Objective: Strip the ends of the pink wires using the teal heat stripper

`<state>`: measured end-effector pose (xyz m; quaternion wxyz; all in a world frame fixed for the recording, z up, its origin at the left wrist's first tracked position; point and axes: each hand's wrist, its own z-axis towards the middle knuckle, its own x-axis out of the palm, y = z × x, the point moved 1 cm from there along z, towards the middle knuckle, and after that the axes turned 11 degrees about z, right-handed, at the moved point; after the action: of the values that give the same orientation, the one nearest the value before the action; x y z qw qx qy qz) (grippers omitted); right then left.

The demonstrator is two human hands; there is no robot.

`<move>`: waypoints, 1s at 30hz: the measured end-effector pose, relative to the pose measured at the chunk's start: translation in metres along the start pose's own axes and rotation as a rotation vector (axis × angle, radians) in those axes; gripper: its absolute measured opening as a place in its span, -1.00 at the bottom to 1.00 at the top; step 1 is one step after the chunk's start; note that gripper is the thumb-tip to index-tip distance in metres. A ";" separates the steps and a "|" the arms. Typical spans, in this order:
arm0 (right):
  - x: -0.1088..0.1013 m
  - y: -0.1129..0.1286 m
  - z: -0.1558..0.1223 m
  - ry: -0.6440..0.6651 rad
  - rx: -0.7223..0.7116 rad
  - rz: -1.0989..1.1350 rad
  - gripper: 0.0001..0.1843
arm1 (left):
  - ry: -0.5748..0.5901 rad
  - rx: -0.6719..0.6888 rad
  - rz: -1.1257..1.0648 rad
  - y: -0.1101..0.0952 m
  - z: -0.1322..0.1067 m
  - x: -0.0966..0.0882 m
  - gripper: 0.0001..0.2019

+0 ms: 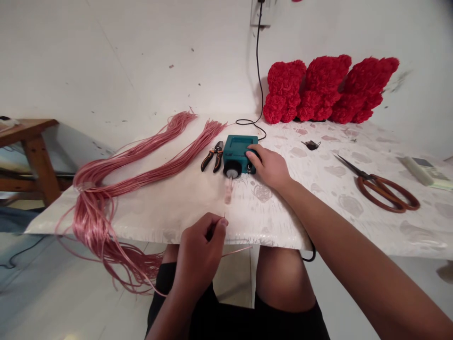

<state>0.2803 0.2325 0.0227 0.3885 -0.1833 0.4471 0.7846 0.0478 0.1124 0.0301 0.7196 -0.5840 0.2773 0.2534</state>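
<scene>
On the white table [300, 156], left grip [198, 250] pinches a pink strand [237, 251], right grip [269, 167] cups a teal box [235, 148]

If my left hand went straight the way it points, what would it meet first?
Likely the short pink piece at the teal box's front, ahead of your left hand; depth is unclear, so it may pass over.

Scuffed white wall [106, 56], pale floor [53, 302], wooden bench [40, 163] (far left)

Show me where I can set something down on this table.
The best free patch is the tabletop between your right hand and the scissors. It's crowded on the left, around the pink cords, pliers and teal box.
</scene>
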 end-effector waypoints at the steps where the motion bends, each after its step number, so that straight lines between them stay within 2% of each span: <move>1: 0.000 -0.001 0.000 -0.001 0.001 0.004 -0.51 | 0.019 -0.001 -0.011 -0.001 -0.005 -0.003 -0.79; 5: -0.005 -0.003 -0.001 0.009 0.010 0.007 -0.50 | 0.116 0.010 -0.048 -0.005 -0.023 -0.017 -0.77; 7: -0.013 0.004 -0.009 -0.016 0.009 0.011 -0.53 | 0.132 0.015 -0.045 -0.006 -0.031 -0.022 -0.76; 10: -0.035 0.036 -0.039 -0.125 -0.071 0.150 -0.66 | 0.142 0.032 -0.050 -0.004 -0.040 -0.027 -0.75; 11: -0.043 0.052 -0.053 -0.103 -0.133 0.231 -0.70 | 0.155 0.052 -0.063 -0.003 -0.043 -0.028 -0.75; 15: -0.063 0.116 -0.114 0.324 -0.412 0.331 -0.68 | 0.220 0.146 -0.137 0.001 -0.054 -0.031 -0.80; 17: -0.065 0.133 -0.135 0.388 -0.507 0.296 -0.70 | 0.234 0.153 -0.171 0.001 -0.060 -0.033 -0.83; 20: -0.065 0.140 -0.149 0.383 -0.535 0.230 -0.77 | 0.252 0.154 -0.180 -0.002 -0.068 -0.039 -0.81; 24: -0.070 0.139 -0.153 0.396 -0.502 0.239 -0.79 | 0.268 0.170 -0.151 -0.005 -0.077 -0.044 -0.76; 27: -0.074 0.138 -0.158 0.369 -0.454 0.314 -0.82 | 0.298 0.170 -0.136 -0.005 -0.081 -0.044 -0.77; 30: -0.074 0.131 -0.169 0.288 -0.327 0.474 -0.86 | 0.295 0.158 -0.123 -0.003 -0.084 -0.043 -0.77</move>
<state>0.2153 0.0182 0.0531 0.0928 -0.2433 0.3957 0.8807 0.0109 0.0278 0.0484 0.7288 -0.5725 0.3626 0.0981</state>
